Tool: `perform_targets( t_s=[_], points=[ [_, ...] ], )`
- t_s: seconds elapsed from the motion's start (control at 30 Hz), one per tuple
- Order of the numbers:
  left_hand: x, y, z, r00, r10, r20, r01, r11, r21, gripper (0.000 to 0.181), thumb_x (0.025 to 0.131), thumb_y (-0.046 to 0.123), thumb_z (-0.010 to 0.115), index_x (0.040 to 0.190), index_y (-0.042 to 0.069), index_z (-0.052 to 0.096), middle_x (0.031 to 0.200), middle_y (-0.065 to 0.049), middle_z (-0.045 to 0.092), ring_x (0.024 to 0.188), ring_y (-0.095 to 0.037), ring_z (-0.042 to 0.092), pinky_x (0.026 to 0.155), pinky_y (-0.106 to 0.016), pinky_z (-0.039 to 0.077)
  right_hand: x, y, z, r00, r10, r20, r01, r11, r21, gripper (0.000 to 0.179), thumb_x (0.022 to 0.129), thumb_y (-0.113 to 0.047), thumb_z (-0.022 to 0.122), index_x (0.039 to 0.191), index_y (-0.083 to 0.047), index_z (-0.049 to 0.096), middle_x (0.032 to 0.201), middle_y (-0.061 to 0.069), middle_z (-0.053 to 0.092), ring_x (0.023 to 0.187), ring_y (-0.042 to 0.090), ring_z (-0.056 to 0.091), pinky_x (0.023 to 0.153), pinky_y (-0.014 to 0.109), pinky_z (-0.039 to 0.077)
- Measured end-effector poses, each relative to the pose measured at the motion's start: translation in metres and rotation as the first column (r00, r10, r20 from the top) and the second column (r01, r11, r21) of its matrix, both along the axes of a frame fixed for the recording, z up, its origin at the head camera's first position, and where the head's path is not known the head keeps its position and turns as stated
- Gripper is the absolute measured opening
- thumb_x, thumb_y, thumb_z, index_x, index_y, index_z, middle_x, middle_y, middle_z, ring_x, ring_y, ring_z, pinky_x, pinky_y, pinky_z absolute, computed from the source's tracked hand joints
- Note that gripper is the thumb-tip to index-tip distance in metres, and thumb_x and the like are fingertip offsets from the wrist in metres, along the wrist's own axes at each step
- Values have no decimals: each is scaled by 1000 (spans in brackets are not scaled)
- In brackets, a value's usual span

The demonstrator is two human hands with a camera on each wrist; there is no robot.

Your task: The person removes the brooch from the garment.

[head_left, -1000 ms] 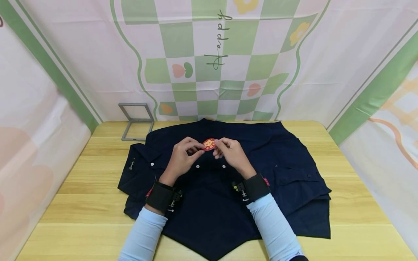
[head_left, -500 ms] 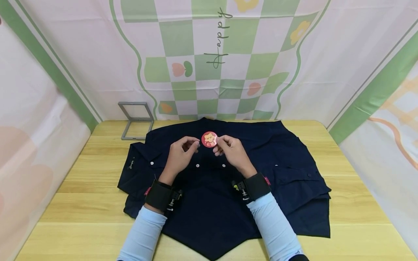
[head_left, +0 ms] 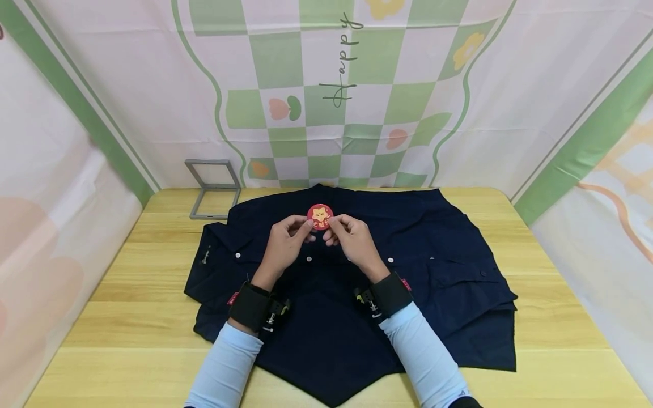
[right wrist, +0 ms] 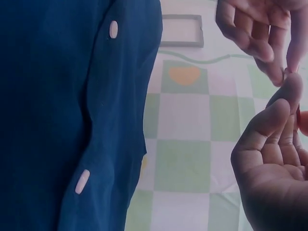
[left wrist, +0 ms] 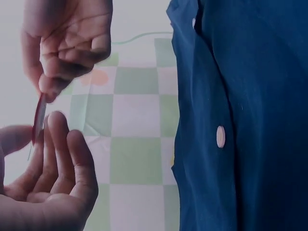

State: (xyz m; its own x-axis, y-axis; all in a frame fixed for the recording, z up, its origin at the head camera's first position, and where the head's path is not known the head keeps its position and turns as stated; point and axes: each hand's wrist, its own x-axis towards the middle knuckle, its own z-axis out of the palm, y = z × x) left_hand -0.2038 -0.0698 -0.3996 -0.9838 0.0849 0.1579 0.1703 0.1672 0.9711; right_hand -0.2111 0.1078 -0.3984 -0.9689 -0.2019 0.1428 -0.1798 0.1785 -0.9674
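Note:
A round red pin badge (head_left: 319,216) with a yellow star figure and yellow characters faces up in the head view. On its left edge, my left hand (head_left: 287,242) pinches it between thumb and fingers. The opposite edge is pinched by my right hand (head_left: 355,241). The left wrist view catches the badge (left wrist: 38,118) edge-on, as a thin disc between both hands. Beneath the hands a dark navy shirt (head_left: 331,328) with white buttons lies spread on the table; the badge is held above it, near the collar side.
At the table's back left stands a grey hinged frame (head_left: 213,185), folded open. The wooden table (head_left: 556,317) ends at a patterned cloth backdrop (head_left: 275,62). Black straps (head_left: 250,307) with small cameras circle both wrists.
The left hand let go of the badge half a second ago and has gripped its edge again. The badge has turned its face toward the head camera and shifted slightly left with the right hand.

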Motion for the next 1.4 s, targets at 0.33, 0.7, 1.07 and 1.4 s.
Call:
perform_targets(
  t_s=[0.33, 0.7, 1.07, 1.4],
  points=[
    [4, 12, 0, 992, 122, 40, -126, 986, 106, 28, 99, 18, 60, 119, -1, 65, 103, -19, 68, 74, -4, 66, 76, -23, 57, 2, -4, -5, 1000, -16, -1, 16, 999, 38, 31, 104, -23, 50, 105, 2, 67, 82, 9, 72, 67, 5, 66, 68, 21, 55],
    [7, 18, -2, 985, 148, 91, -170, 931, 322, 34, 92, 0, 65, 125, -2, 57, 103, -13, 66, 79, -8, 70, 76, -22, 59, 2, -6, -6, 999, -45, -5, 45, 996, 72, 31, 102, -27, 55, 111, 0, 67, 84, 11, 73, 70, 9, 68, 67, 24, 57],
    [0, -3, 1, 979, 179, 102, -203, 920, 335, 32, 92, 3, 67, 122, -2, 59, 95, -4, 61, 75, -6, 69, 76, -22, 59, 4, -6, -3, 994, -10, -111, 39, 964, 262, 38, 102, -27, 55, 132, -4, 57, 121, 13, 65, 112, 27, 62, 93, 44, 53],
    [1, -32, 2, 951, 243, 189, -288, 919, 270, 32, 93, 5, 66, 124, 1, 59, 98, -4, 56, 76, -7, 69, 85, -30, 59, 2, -6, -1, 982, 84, -170, -33, 958, 286, 34, 103, -23, 53, 129, -2, 59, 126, 14, 61, 116, 27, 60, 95, 45, 54]
  ],
)
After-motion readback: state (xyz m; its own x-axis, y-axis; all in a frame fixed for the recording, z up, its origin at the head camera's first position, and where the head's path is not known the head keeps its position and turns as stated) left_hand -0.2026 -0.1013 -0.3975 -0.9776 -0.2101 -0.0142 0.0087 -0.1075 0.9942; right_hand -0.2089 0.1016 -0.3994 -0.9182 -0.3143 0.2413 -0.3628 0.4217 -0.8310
